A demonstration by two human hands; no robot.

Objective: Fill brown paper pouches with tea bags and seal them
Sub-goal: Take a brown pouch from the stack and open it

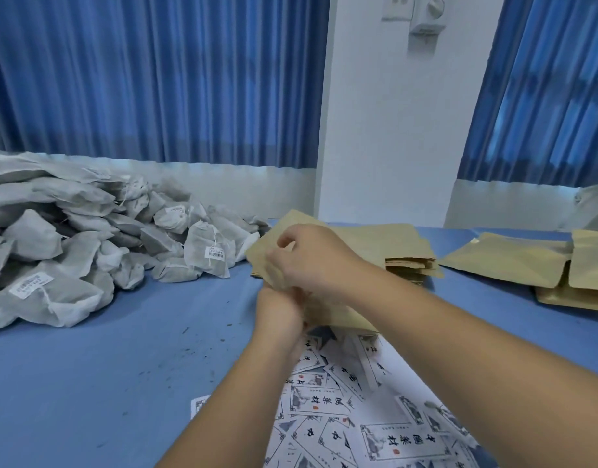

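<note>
grip by left hand [280, 314] and right hand [313, 263] hides much of pouch [343, 318].

Dim, cool blue cast overall. Daylight seeps through blue curtains [156, 79] at 11 and 2 o'clock. Shadows soft, faint beneath forearms. Motion blur at centre: right hand [311, 261], left hand [277, 312], brown paper pouch [341, 319] they grip all smeared. Tea bag pile [54, 248] at 9 o'clock soft. Wide-angle bending toward edges.
</note>
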